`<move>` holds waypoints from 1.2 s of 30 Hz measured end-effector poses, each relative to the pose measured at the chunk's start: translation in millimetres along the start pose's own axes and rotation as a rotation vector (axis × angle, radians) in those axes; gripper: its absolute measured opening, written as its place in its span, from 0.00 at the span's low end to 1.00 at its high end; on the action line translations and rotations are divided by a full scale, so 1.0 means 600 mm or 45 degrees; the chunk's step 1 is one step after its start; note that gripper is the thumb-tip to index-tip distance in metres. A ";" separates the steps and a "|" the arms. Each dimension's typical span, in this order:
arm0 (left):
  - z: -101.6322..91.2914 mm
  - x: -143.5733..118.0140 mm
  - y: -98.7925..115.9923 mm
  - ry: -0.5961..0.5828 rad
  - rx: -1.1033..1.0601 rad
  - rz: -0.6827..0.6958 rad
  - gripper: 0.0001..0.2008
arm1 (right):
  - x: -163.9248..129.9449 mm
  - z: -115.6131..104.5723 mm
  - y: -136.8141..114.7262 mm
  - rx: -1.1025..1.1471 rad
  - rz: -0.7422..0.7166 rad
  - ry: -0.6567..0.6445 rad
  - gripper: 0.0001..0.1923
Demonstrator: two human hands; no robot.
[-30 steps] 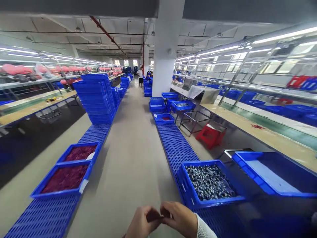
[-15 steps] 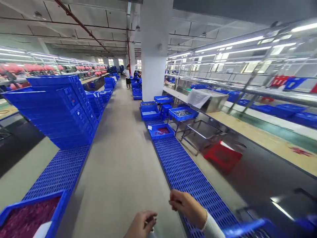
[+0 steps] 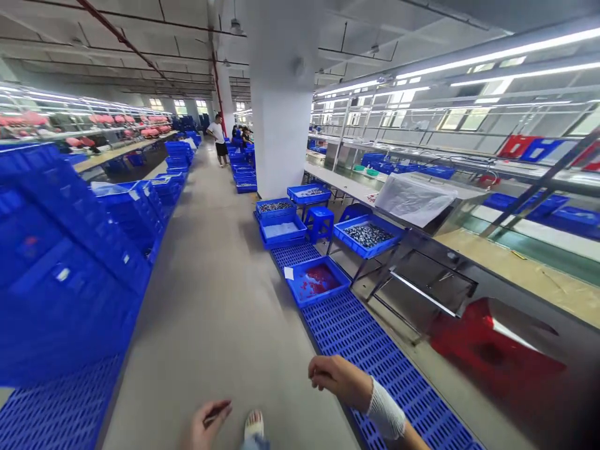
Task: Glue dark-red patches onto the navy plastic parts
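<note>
Lower frame: left hand (image 3: 210, 424) and right hand (image 3: 338, 379), touching 1.0 s ago, now well apart; fingers half-curled, cannot tell if holding anything. Blue crate (image 3: 296, 289) of red pieces (image 3: 319, 279), right of centre, looks nearer.

- Grey floor (image 3: 210, 281): a standing person (image 3: 218, 140), ahead near twelve o'clock.
- Slatted blue pallet (image 3: 360, 331), one o'clock: blue tray (image 3: 323, 294) of red pieces.
- Second pallet (image 3: 65, 400), ten o'clock: stacked crates (image 3: 70, 269).
- Metal stand (image 3: 360, 270), one o'clock: tray of dark-and-pale pieces (image 3: 384, 247).

The hands (image 3: 341, 379) have parted and the red-specked tray (image 3: 325, 297) is nearer.
</note>
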State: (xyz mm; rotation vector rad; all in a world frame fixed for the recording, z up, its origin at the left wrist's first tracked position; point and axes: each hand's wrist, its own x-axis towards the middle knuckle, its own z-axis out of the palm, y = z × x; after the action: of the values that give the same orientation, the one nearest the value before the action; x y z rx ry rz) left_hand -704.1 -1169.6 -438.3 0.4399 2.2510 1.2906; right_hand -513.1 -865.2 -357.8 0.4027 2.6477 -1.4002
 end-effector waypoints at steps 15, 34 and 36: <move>0.021 1.003 0.528 -0.374 0.129 0.297 0.23 | 0.704 -0.564 0.103 0.173 0.286 0.447 0.11; 0.344 2.024 1.112 -0.723 0.296 0.452 0.24 | 1.167 -1.163 0.319 0.575 0.783 0.983 0.24; 0.420 2.074 1.171 -0.798 0.289 0.458 0.24 | 1.175 -1.216 0.348 0.650 0.823 0.965 0.24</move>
State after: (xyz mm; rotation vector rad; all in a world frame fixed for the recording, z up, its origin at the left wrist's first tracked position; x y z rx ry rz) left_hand -1561.4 -12.0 -264.0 1.1938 1.8227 0.8760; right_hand -1114.4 -26.3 -271.5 1.9613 2.1301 -1.8778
